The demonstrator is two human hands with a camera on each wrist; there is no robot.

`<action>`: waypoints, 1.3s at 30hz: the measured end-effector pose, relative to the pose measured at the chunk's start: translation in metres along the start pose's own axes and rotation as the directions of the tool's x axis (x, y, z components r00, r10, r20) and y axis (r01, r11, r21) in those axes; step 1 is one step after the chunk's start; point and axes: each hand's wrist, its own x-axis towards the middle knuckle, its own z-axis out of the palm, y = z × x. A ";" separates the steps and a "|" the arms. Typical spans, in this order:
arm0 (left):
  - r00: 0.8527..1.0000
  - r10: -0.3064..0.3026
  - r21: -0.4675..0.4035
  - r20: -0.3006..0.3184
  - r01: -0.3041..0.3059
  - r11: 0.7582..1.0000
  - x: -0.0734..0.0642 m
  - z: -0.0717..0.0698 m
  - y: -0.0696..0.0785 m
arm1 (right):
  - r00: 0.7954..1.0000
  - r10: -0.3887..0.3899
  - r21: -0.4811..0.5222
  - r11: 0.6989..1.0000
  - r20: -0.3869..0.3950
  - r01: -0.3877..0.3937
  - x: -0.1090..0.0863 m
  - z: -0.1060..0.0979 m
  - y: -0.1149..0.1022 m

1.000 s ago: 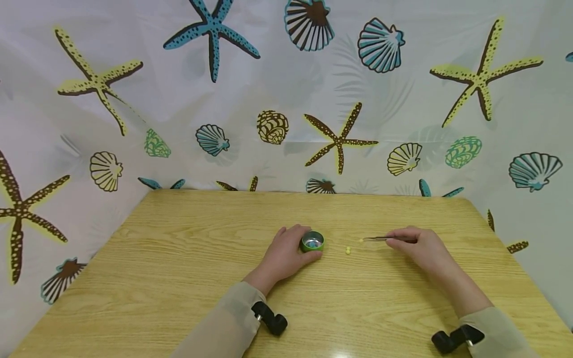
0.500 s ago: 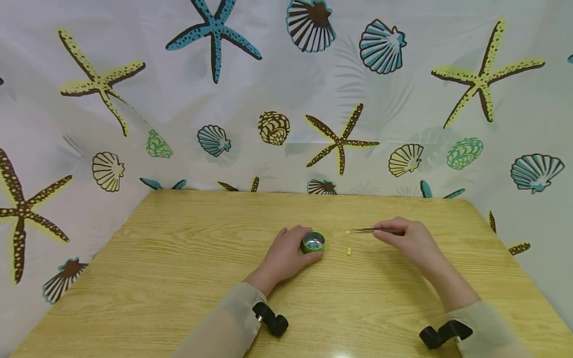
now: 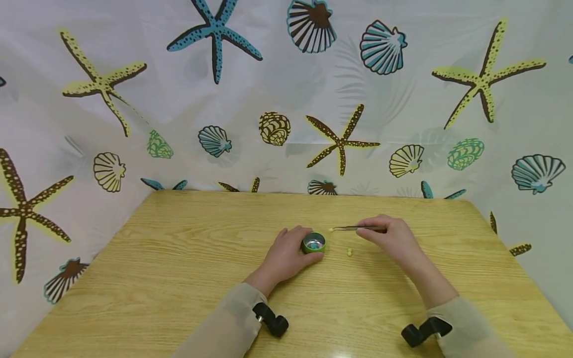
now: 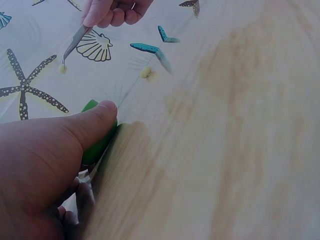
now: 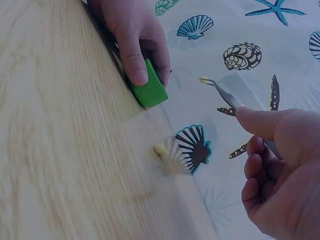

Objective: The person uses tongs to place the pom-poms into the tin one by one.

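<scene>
My left hand (image 3: 286,254) grips a small round green tin (image 3: 320,250), thumb on the near side and fingers round the back. Its silvery inside shows from above, with small blue bits (image 3: 314,245) at the bottom. Between thumb and fingers my right hand (image 3: 391,238) pinches metal tweezers (image 3: 348,228) that point left. At their tips is a tiny yellow ball (image 5: 203,80), held just right of and beyond the tin's rim, above the table. Two more yellow balls (image 3: 349,252) lie close together on the wood, right of the tin.
The wooden table (image 3: 201,258) reaches back to a pale curtain (image 3: 250,89) printed with starfish and shells, which also hangs along both sides. Each sleeved forearm wears a black camera mount (image 3: 274,320) near the wrist.
My right hand has moved left and slightly away from me, bringing the tweezers and yellow ball from right of the loose balls to near the tin. The left hand and tin have stayed put.
</scene>
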 end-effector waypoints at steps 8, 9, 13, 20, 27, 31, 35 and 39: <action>1.000 0.005 0.004 0.000 -0.005 1.000 0.000 -0.001 0.001 | 1.000 -0.014 -0.036 0.999 0.005 0.014 0.007 0.018 -0.003; 1.000 0.006 0.005 -0.001 -0.006 1.000 0.000 -0.001 0.001 | 1.000 -0.016 -0.042 0.999 0.006 0.017 0.008 0.020 -0.003; 1.000 0.006 0.012 0.000 -0.006 1.000 0.000 0.000 0.001 | 1.000 -0.020 -0.068 0.997 0.005 0.020 0.009 0.027 -0.002; 1.000 0.014 0.023 -0.004 -0.014 1.000 0.001 0.001 -0.001 | 1.000 -0.030 -0.097 0.995 0.008 0.031 0.007 0.035 -0.002; 1.000 0.015 0.030 -0.001 -0.015 0.999 0.000 0.001 -0.001 | 0.999 -0.030 -0.096 0.995 0.015 0.031 0.006 0.037 0.000; 1.000 0.016 0.033 0.001 -0.016 0.999 0.000 0.001 -0.002 | 1.000 -0.022 -0.102 0.995 0.012 0.024 0.006 0.037 0.000; 1.000 0.018 0.033 -0.002 -0.018 0.999 0.000 0.001 -0.002 | 1.000 -0.017 -0.102 0.995 0.010 0.018 0.006 0.038 0.000; 1.000 0.020 0.026 -0.006 -0.019 0.999 0.000 0.001 -0.002 | 1.000 -0.015 -0.104 0.994 0.007 0.016 0.005 0.037 -0.001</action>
